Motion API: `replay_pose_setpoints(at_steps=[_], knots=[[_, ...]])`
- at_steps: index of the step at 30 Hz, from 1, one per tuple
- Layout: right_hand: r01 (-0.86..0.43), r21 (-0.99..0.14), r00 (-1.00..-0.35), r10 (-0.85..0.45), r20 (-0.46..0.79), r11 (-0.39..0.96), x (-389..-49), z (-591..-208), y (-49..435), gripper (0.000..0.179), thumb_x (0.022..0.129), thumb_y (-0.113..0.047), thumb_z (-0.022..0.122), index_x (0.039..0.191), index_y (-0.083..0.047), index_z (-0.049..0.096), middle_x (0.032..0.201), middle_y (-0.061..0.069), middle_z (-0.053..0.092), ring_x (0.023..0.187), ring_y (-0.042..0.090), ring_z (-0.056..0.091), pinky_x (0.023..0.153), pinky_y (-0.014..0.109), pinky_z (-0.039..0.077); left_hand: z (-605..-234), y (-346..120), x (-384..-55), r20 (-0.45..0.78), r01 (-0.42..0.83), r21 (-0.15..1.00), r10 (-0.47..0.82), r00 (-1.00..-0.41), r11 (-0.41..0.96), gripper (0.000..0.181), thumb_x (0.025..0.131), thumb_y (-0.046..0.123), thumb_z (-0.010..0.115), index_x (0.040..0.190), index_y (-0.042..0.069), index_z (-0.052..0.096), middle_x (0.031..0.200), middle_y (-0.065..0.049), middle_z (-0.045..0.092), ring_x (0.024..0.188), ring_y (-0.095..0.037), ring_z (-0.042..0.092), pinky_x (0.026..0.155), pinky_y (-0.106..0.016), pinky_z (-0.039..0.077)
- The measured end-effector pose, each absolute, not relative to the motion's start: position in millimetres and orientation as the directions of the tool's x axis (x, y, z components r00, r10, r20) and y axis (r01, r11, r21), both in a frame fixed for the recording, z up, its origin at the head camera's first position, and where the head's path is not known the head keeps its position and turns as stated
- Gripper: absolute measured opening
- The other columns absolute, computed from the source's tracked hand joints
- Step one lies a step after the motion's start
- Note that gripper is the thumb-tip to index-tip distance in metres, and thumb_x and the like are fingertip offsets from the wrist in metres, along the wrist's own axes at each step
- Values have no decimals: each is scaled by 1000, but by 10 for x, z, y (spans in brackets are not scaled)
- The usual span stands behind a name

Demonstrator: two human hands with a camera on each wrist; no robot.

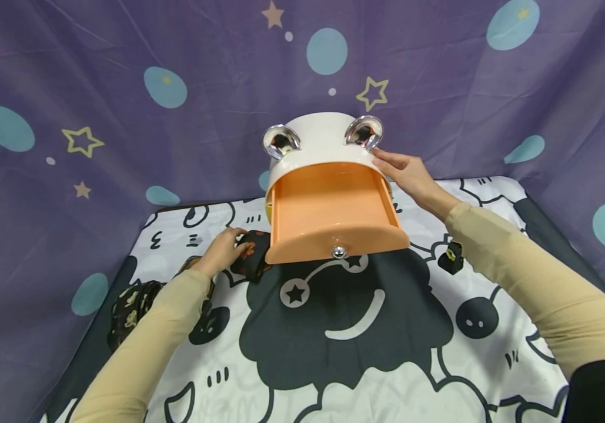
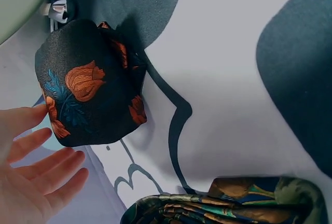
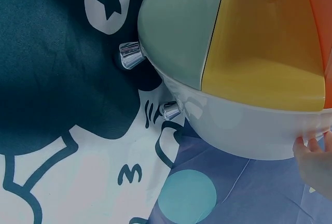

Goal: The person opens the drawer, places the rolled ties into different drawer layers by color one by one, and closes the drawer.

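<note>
White and glossy, the rounded cabinet (image 1: 323,141) stands at the far end of a printed sheet (image 1: 408,382), near a purple curtain (image 1: 217,76) with blue spots and stars. Two silver-rimmed eyes (image 1: 365,133) project from its top, one at each side. Its orange drawer (image 1: 304,249) extends forward toward the onlooker; the interior is visible, and a round silver knob (image 1: 339,252) marks the middle of its front. The right wrist view shows, in addition, a yellow section (image 3: 264,42) and a pale green section (image 3: 176,32), with silver feet (image 3: 131,55) below.

The person's right hand (image 1: 410,176) rests its fingertips on the white shell, just below the eye on that side; the fingers are extended and grasp nothing.

The left hand (image 1: 223,252) is at a black cloth bundle (image 2: 85,86) bearing orange flowers and blue leaves, situated just beside the drawer's near left corner. Its fingers are spread and loose, not clenched; the index fingertip meets the bundle's edge in the left wrist view, though whether it presses there cannot be told. Near the bundle lies a second cloth (image 2: 233,206), dark, folded and patterned. Cream sleeves (image 1: 535,288) cover both forearms.
</note>
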State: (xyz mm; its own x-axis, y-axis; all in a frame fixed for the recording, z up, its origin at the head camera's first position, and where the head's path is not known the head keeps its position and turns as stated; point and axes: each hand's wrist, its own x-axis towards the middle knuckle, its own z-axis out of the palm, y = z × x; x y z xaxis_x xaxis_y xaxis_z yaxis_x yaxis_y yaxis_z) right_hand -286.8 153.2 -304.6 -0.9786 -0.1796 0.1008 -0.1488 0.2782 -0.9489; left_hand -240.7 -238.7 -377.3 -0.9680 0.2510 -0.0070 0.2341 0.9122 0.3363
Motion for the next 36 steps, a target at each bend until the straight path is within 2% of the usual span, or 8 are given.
replay_pose_setpoints(at_steps=[9, 20, 25, 29, 36], knots=[[-149, -944, -980, -172, 101, 294, -2881, -3043, 1535, 61, 80, -47, 57, 131, -15, 45, 135, -3, 41, 128, 15, 30, 102, 35, 27, -3795, -2419, -2457, -65, 148, 412, 191, -979, 899, 41, 87, 15, 55, 117, -11, 47, 106, -30, 55, 98, -39, 53, 79, -44, 44], [-146, -947, -981, -168, 101, 286, -2874, -3042, 1543, 62, 79, -47, 58, 131, -14, 45, 134, -3, 42, 128, 15, 29, 104, 36, 23, -3826, -2393, -2433, -97, 73, 500, 140, -985, 863, 40, 86, 14, 56, 117, -8, 49, 109, -30, 54, 100, -40, 52, 80, -44, 44], [-147, -948, -980, -168, 102, 282, -2882, -3042, 1538, 62, 79, -47, 58, 130, -14, 45, 133, -3, 43, 128, 16, 30, 104, 36, 23, -3835, -2384, -2444, -148, -8, 574, 94, -984, 818, 42, 85, 14, 58, 121, -6, 47, 113, -30, 51, 100, -39, 52, 79, -42, 45], [-143, -953, -981, -164, 102, 266, -2875, -3042, 1528, 60, 80, -44, 59, 130, -13, 46, 132, -3, 44, 128, 15, 30, 104, 35, 23, -3850, -2380, -2456, -178, -39, 592, 84, -980, 805, 45, 85, 15, 58, 123, -6, 44, 113, -30, 51, 99, -38, 53, 77, -41, 45], [-147, -952, -981, -165, 105, 267, -2867, -3046, 1528, 58, 81, -43, 58, 130, -12, 46, 132, -3, 44, 128, 15, 31, 104, 35, 23, -3892, -2417, -2492, -249, -85, 619, 92, -964, 781, 52, 87, 19, 56, 129, -4, 38, 119, -29, 47, 106, -38, 49, 84, -43, 43]])
